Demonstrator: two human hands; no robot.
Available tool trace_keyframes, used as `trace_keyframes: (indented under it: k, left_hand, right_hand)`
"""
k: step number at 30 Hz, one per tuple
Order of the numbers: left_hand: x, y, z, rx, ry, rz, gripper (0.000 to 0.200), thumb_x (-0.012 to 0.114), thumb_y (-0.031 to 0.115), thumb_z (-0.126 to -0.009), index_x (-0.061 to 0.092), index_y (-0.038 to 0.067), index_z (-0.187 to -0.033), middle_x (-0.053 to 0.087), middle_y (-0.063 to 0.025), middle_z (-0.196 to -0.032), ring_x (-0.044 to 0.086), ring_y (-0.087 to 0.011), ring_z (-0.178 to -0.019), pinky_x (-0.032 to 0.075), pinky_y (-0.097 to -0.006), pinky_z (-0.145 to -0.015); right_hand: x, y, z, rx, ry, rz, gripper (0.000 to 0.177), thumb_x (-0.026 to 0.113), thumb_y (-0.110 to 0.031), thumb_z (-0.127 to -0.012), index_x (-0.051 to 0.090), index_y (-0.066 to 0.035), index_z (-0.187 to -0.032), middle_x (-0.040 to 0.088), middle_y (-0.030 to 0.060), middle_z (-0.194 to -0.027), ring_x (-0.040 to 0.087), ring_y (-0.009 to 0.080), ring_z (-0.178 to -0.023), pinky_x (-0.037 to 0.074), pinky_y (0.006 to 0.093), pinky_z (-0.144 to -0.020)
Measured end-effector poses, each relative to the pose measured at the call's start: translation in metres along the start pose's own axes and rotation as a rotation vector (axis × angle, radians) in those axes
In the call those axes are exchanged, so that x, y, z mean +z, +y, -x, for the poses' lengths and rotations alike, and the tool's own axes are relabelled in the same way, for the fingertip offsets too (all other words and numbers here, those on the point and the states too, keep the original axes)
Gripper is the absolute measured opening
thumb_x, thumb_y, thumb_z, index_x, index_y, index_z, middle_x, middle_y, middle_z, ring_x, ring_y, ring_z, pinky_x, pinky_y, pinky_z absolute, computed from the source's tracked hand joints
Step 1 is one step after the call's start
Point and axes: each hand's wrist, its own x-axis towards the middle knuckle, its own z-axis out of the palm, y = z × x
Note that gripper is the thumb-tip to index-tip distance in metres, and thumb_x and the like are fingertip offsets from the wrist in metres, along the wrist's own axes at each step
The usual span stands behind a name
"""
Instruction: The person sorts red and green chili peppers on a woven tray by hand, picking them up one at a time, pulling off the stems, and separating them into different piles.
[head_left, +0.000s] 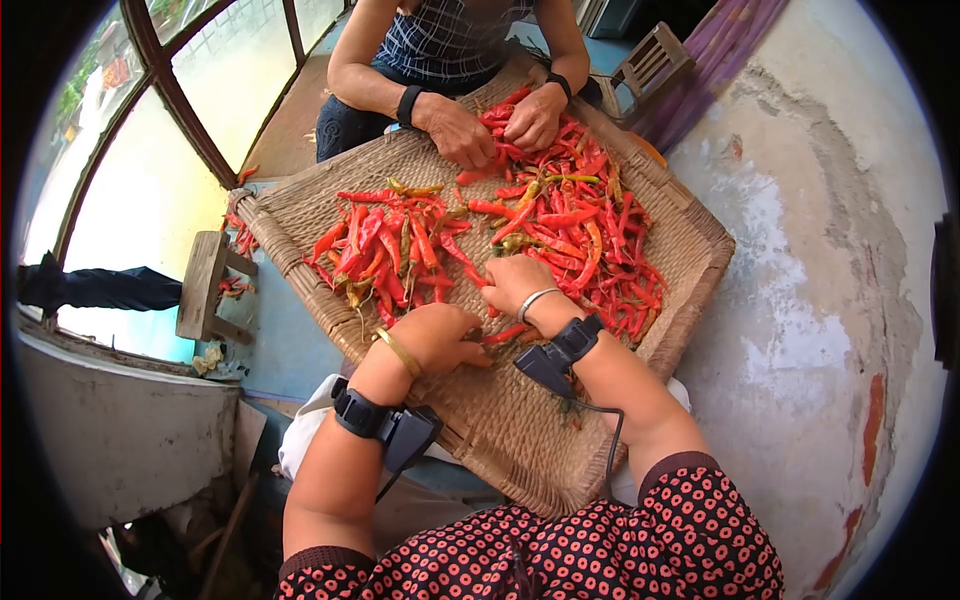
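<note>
My left hand [437, 338], with a gold bangle at the wrist, is low over the near side of a woven tray [510, 440]. Its fingers are curled inward, and whatever they pinch is hidden. Just off its fingertips lies a single red chili pepper [506, 334]. My right hand [524, 286], wearing a silver bangle, is bent down between two piles, its fingers closed near a few peppers; their grip is hidden. The left pile of red chili peppers [385, 245] is smaller. A larger chili pile [585, 235] spreads along the tray's right side.
Across the tray sits another person, both hands [465, 130] in the far peppers. A wooden stool [205, 285] stands at left, with scattered peppers beside it. A wooden chair [652, 68] is at back right. A rough wall [800, 270] runs along the right.
</note>
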Motion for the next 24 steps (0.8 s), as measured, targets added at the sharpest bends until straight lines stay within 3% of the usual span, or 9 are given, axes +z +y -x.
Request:
trace_keyframes:
  k: [2,4,7,8,11,13,14,17,24]
  left_hand:
    - [0.001,0.000,0.000,-0.039,-0.021,0.019,0.046,0.063,0.044,-0.074,0.061,0.004,-0.096,0.061,-0.0172,-0.084,0.058,-0.0349,-0.082,0.046,-0.0412,-0.071]
    - [0.005,-0.002,0.000,0.012,0.055,0.065,0.041,0.063,0.041,-0.071,0.064,0.004,-0.088,0.061,-0.0190,-0.078,0.059,-0.0352,-0.078,0.046,-0.0422,-0.071]
    - [0.003,-0.001,0.001,-0.020,0.046,0.056,0.040,0.063,0.041,-0.071,0.064,0.005,-0.088,0.061,-0.0186,-0.079,0.059,-0.0348,-0.079,0.046,-0.0422,-0.070]
    - [0.002,-0.001,0.001,-0.018,0.045,0.054,0.040,0.063,0.041,-0.071,0.064,0.005,-0.088,0.061,-0.0186,-0.079,0.059,-0.0348,-0.079,0.046,-0.0422,-0.070]
    - [0.001,-0.002,0.002,-0.007,0.024,0.032,0.034,0.061,0.032,-0.075,0.062,0.005,-0.095,0.062,-0.0175,-0.082,0.059,-0.0343,-0.078,0.046,-0.0410,-0.069]
    - [0.002,-0.003,0.002,0.001,0.047,0.034,0.030,0.060,0.027,-0.075,0.061,0.006,-0.096,0.062,-0.0169,-0.082,0.059,-0.0341,-0.078,0.047,-0.0408,-0.068]
    - [0.003,-0.003,0.002,0.005,0.045,0.033,0.030,0.060,0.027,-0.075,0.061,0.006,-0.096,0.062,-0.0169,-0.082,0.059,-0.0341,-0.078,0.047,-0.0408,-0.068]
    - [0.003,-0.005,0.000,-0.001,0.055,0.012,0.029,0.059,0.025,-0.075,0.061,0.006,-0.097,0.062,-0.0163,-0.082,0.059,-0.0339,-0.077,0.047,-0.0406,-0.068]
    - [0.005,-0.008,0.001,0.007,0.092,0.014,0.027,0.060,0.023,-0.075,0.060,0.006,-0.096,0.062,-0.0158,-0.081,0.059,-0.0338,-0.076,0.047,-0.0398,-0.067]
  right_hand:
    - [-0.016,0.014,0.005,0.012,-0.068,-0.022,0.023,0.057,-0.025,-0.073,0.064,-0.005,-0.083,0.063,0.0170,-0.087,0.060,0.0344,-0.083,0.047,0.0437,-0.075]
    - [-0.026,0.037,0.000,-0.019,-0.146,-0.083,0.022,0.059,-0.023,-0.074,0.063,-0.003,-0.080,0.064,0.0147,-0.081,0.061,0.0278,-0.071,0.049,0.0378,-0.066]
    - [-0.045,0.047,0.010,0.067,0.267,-0.996,0.027,0.063,-0.017,-0.078,0.060,0.001,-0.099,0.061,0.0064,-0.069,0.056,0.0100,-0.056,0.045,0.0243,-0.053]
    - [-0.044,0.055,0.006,0.018,0.387,-1.071,0.032,0.062,-0.016,-0.080,0.057,0.002,-0.106,0.061,0.0064,-0.070,0.056,0.0109,-0.057,0.046,0.0251,-0.054]
    - [-0.049,0.074,0.009,0.040,0.549,-0.773,0.031,0.063,-0.021,-0.080,0.059,0.000,-0.103,0.063,0.0090,-0.078,0.061,0.0163,-0.065,0.049,0.0300,-0.060]
    - [-0.048,0.088,0.015,0.214,0.717,0.016,0.031,0.062,-0.027,-0.079,0.061,-0.004,-0.100,0.065,0.0109,-0.086,0.063,0.0236,-0.076,0.050,0.0358,-0.069]
    - [-0.047,0.093,0.017,0.218,0.717,0.017,0.031,0.062,-0.027,-0.079,0.061,-0.004,-0.100,0.065,0.0109,-0.086,0.063,0.0236,-0.076,0.050,0.0358,-0.069]
    - [-0.043,0.106,0.018,0.536,0.311,0.084,0.033,0.064,-0.036,-0.075,0.063,-0.008,-0.092,0.064,0.0125,-0.088,0.060,0.0297,-0.086,0.048,0.0411,-0.075]
    - [-0.064,0.095,0.031,0.395,0.155,-0.067,0.024,0.058,-0.032,-0.079,0.066,-0.010,-0.088,0.064,0.0131,-0.089,0.061,0.0291,-0.085,0.049,0.0411,-0.073]
